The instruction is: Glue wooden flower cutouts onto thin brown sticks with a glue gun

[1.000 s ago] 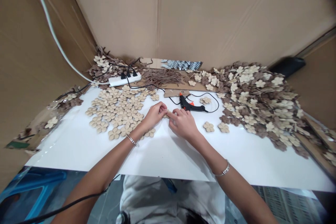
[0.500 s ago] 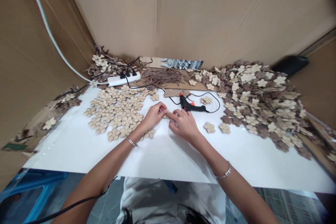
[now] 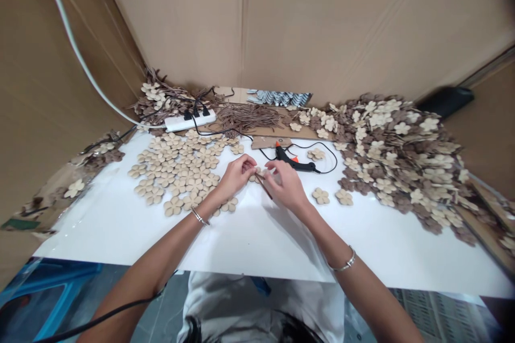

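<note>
My left hand [image 3: 236, 172] and my right hand [image 3: 284, 184] meet over the middle of the white table [image 3: 257, 236]. Between their fingertips sits a small tan wooden flower piece [image 3: 255, 176], pinched by both hands. A thin brown stick [image 3: 263, 186] slants down from that piece, under my right fingers. A black and orange glue gun [image 3: 293, 162] lies just beyond my right hand. To the left of my left hand several tan flower pieces [image 3: 181, 169] are spread flat on the table.
A big heap of brown and cream flower pieces [image 3: 402, 155] fills the right side. Two loose flowers [image 3: 333, 196] lie right of my right hand. A white power strip [image 3: 189, 121] and brown sticks [image 3: 249, 116] sit at the back. Cardboard walls enclose the table.
My right hand has lifted a little and turned, and the thin brown stick now shows below it. My left hand has stayed in place.
</note>
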### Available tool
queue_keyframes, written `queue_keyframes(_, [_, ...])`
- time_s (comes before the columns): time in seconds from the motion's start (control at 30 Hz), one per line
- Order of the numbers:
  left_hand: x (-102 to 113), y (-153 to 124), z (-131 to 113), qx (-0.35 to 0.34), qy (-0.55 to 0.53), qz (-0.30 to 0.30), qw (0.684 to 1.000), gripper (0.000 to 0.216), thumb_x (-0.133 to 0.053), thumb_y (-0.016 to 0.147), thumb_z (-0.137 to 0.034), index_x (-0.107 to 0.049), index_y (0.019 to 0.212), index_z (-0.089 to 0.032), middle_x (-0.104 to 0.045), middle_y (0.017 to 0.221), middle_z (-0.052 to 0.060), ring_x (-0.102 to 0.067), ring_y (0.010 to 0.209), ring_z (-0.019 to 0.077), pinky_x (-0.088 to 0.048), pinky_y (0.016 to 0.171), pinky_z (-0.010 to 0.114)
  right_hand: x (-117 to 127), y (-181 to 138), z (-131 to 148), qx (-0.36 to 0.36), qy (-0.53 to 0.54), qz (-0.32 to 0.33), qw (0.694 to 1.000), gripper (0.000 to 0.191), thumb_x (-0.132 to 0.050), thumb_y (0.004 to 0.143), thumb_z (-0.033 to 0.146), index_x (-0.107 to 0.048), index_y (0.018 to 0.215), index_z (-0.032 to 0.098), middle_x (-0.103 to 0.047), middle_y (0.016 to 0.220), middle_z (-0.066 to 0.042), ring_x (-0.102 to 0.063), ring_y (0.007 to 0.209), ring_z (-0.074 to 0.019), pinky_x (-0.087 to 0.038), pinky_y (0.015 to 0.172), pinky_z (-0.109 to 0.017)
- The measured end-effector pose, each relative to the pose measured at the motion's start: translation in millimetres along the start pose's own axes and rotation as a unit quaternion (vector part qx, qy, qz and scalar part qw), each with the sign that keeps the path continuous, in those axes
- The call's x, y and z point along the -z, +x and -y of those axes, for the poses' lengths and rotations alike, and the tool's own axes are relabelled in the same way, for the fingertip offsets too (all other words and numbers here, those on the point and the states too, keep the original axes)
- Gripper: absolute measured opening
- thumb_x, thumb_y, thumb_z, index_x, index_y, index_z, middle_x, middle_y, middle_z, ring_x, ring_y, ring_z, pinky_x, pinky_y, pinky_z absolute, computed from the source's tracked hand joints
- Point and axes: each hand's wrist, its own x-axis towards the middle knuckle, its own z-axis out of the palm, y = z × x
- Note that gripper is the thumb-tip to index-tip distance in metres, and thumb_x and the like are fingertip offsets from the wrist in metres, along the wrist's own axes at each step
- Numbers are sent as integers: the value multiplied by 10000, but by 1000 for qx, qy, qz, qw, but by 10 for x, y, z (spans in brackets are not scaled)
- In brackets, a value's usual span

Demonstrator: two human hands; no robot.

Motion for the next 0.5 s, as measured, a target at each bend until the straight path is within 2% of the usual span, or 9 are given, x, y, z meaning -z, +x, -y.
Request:
queue_keyframes(0.1, [6,-13,-68,-14,-35,8,999,125,-633,827,-263,-599,907,-172,-641,815,9,-598,746,132,-479,709,248,19,43,-31,-83,151,11,985,276,-495,903,355,-627,1064,174,-684,958,-75,-593,837,-195,-436,770,-305])
queue_keyframes(0.2, [17,-29,-127,-20,-65,15,998,147,-641,831,-283,-599,909,-167,-635,821,15,-591,746,130,-476,716,250,15,57,-50,-148,295,72,941,287,-561,868,409,-656,988,167,-691,814,-44,-604,721,-163,-451,673,-264])
queue_keyframes(0.33, [59,-33,-149,-23,-112,13,993,205,-674,814,-301,-602,944,-159,-622,865,25,-586,790,132,-474,751,252,9,48,-64,-156,390,109,901,353,-641,804,487,-675,921,156,-663,710,-10,-529,573,-113,-404,556,-235])
queue_keyframes(0.43, [109,-28,-126,-4,-115,28,993,308,-694,803,-364,-610,1016,-158,-626,909,36,-585,829,144,-464,762,255,7,39,-64,-147,420,88,891,398,-673,772,528,-666,908,154,-647,689,-1,-507,561,-104,-379,541,-234])
queue_keyframes(0.5, [138,-28,-104,27,-94,63,993,323,-677,813,-426,-629,975,-151,-630,876,36,-575,792,146,-449,718,252,1,35,-57,-141,433,74,887,396,-684,763,531,-655,894,158,-647,689,0,-513,570,-106,-377,550,-238])
